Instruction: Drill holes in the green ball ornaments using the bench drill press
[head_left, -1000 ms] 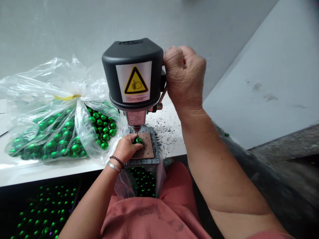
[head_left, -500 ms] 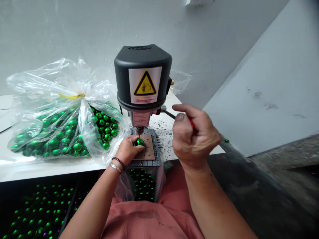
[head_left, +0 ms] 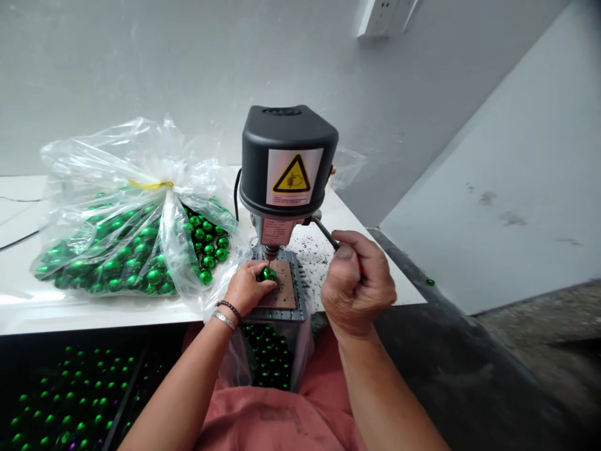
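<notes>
My left hand (head_left: 246, 287) pinches a shiny green ball (head_left: 269, 274) on the brown board (head_left: 284, 291) of a small drill press (head_left: 290, 160). Right above the ball is the thin drill bit (head_left: 269, 264); whether it has entered the ball I cannot tell. To the right, my right hand (head_left: 359, 285) is wrapped round the press's feed lever (head_left: 325, 234), a dark rod with a red part showing between the fingers. Dark shavings lie on the board and around the metal base (head_left: 297, 315).
A clear plastic bag (head_left: 169, 219) tied with yellow and full of green balls lies left of the press. Below the white table (head_left: 19, 313) are more green balls in a dark container (head_left: 61, 394) and in a bag (head_left: 270, 357) by my lap. A wall socket strip (head_left: 379, 17) hangs behind.
My right hand has pulled the lever down, lower and slightly closer to the press. My left hand still holds the ball on the board. The whole view has shifted slightly.
</notes>
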Action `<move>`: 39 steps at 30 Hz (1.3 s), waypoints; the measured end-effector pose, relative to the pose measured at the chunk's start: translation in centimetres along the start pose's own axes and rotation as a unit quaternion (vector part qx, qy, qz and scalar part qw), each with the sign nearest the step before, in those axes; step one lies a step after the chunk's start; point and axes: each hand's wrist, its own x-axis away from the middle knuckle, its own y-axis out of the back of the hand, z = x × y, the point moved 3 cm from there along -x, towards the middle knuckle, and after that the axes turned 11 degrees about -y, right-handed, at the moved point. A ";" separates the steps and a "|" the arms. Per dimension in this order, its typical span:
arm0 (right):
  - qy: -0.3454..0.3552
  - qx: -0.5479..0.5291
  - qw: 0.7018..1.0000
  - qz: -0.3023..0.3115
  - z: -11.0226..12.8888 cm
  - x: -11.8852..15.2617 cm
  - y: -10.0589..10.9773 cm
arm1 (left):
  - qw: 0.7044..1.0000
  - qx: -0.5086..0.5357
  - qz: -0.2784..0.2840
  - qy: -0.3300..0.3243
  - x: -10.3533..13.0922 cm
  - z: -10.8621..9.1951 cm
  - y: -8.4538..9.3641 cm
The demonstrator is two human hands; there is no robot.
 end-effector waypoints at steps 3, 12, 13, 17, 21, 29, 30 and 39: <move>-0.021 -0.020 1.000 -0.006 -0.2 0.4 -0.1 | 1.000 -0.002 -0.003 -0.003 0.0 0.1 -0.1; -0.042 -0.031 0.999 0.012 -0.8 1.5 -0.1 | 1.000 -0.005 -0.004 -0.003 0.1 0.3 -0.2; -0.043 -0.029 0.998 0.023 -1.1 1.9 -0.2 | 1.000 -0.005 -0.004 -0.002 0.1 0.3 -0.2; -0.042 -0.030 0.998 0.040 -1.7 2.7 -0.3 | 1.000 -0.009 -0.002 0.000 0.1 0.2 -0.2; -0.005 -0.002 1.000 -0.020 0.0 -0.3 -0.2 | 1.000 -0.024 -0.010 -0.014 0.1 0.0 -0.1; -0.057 -0.025 0.998 0.031 2.6 -8.5 -2.2 | 0.993 0.020 0.101 -0.053 2.8 -1.5 1.6; -0.060 -0.029 0.997 0.033 2.6 -8.6 -2.4 | 0.986 0.039 0.143 -0.073 3.3 -1.8 1.9; -0.070 -0.047 0.996 0.021 2.5 -8.2 -2.4 | 0.963 -0.229 -0.119 0.071 0.4 3.2 6.8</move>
